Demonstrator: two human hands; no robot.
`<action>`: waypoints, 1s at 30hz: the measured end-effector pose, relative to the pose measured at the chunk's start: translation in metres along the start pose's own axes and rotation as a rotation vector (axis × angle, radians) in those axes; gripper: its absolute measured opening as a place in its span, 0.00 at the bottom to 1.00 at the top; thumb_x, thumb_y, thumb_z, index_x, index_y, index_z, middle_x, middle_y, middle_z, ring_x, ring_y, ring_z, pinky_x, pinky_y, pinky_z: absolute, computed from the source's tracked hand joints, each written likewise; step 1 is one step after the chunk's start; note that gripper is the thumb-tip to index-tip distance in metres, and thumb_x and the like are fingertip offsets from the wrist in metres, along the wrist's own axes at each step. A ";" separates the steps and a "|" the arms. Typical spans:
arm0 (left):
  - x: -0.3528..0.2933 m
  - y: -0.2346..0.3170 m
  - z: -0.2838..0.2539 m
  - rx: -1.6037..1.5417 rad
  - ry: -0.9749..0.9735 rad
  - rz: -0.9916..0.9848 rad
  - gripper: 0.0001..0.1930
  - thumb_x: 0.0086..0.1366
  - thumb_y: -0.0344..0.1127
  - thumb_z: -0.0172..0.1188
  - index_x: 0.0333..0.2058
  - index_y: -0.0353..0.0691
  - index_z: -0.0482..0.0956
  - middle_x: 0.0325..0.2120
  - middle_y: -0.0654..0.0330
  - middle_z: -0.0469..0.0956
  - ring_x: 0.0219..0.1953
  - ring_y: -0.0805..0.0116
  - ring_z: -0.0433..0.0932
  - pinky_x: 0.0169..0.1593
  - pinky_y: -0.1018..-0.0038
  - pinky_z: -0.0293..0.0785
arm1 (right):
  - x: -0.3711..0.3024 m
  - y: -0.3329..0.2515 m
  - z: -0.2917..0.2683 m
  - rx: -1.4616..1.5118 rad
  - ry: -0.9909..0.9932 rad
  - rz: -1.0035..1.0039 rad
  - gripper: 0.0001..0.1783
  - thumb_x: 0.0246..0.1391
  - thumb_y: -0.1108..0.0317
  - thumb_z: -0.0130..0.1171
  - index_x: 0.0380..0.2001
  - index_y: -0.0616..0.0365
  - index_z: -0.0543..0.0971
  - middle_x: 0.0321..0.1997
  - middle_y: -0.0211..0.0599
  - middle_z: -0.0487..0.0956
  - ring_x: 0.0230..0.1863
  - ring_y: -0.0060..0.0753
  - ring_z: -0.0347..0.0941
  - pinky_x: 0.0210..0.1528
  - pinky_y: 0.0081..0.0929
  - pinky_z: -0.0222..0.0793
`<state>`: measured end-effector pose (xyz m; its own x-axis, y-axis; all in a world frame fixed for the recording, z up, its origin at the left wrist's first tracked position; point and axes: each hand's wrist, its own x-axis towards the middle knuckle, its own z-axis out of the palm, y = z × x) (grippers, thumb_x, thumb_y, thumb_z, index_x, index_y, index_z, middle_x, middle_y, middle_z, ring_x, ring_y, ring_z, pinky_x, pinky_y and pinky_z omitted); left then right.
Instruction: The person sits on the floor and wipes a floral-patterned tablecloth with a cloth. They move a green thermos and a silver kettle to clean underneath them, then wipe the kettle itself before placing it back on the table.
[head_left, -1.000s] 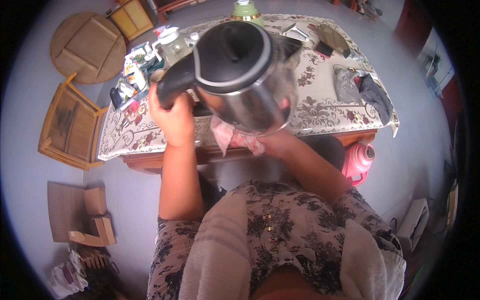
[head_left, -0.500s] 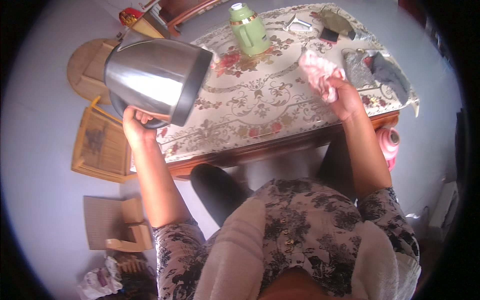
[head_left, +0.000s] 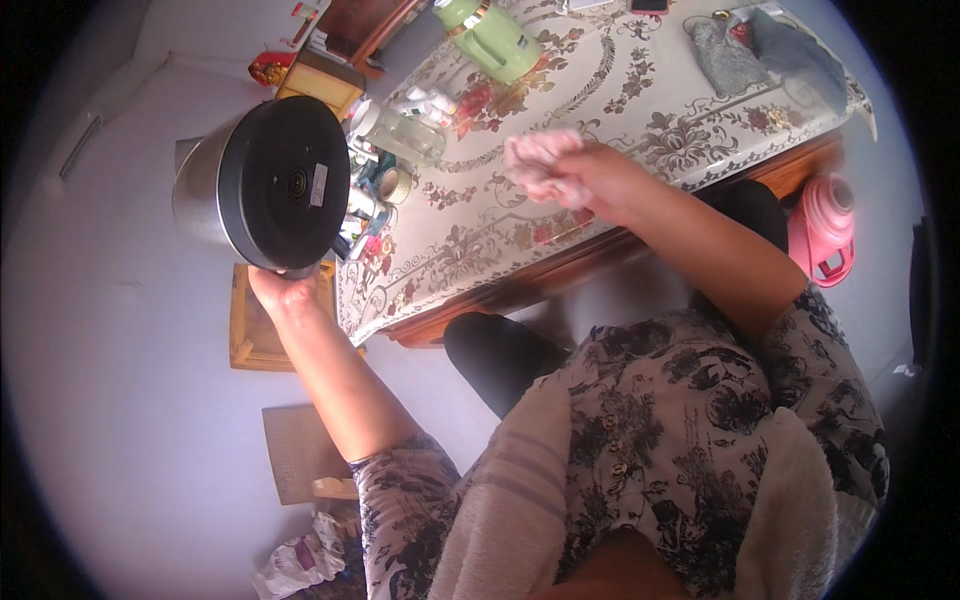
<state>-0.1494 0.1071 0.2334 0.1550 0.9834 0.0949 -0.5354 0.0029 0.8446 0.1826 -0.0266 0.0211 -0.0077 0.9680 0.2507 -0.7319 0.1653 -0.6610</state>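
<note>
A big kettle (head_left: 265, 185) is held up at ten o'clock, with the middle of the view as the middle of the clock. It is tipped on its side, and its round black bottom is turned to three o'clock. Its silver wall is seen behind, toward nine. It looks hard and stiff, and the shiny wall may be slippery. It may be heavy on one arm; how full it is cannot be told. The handle seems the best place to be held, and the bottom rim could be propped up too.

The kettle is grasped by the left hand (head_left: 285, 290), right below the black bottom. The grip looks clenched around the handle, but most of it is hidden. The left arm is stretched out from six o'clock toward ten.

A pink cloth (head_left: 545, 165), soft and light, is bunched in the right hand (head_left: 605, 182) at one o'clock. That grip is squeezed tight around it. The right arm is bent, with its elbow near three o'clock, over the counter (head_left: 490, 283).

A green flask (head_left: 495, 42) is seen at twelve, a clear jug (head_left: 405, 137) at eleven, and a pink flask (head_left: 822, 225) between two and three.
</note>
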 end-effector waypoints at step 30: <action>-0.002 -0.055 0.028 -0.117 -0.031 -0.046 0.08 0.70 0.34 0.48 0.31 0.41 0.66 0.14 0.70 0.59 0.14 0.77 0.60 0.18 0.78 0.67 | 0.038 -0.019 0.139 0.118 -0.101 -0.222 0.16 0.49 0.75 0.69 0.41 0.58 0.75 0.35 0.35 0.81 0.31 0.25 0.80 0.22 0.18 0.71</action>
<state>-0.0970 0.1002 0.2011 0.2057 0.9757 0.0754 -0.6200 0.0703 0.7814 0.1016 -0.0191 0.1419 0.0988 0.8858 0.4534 -0.7978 0.3428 -0.4960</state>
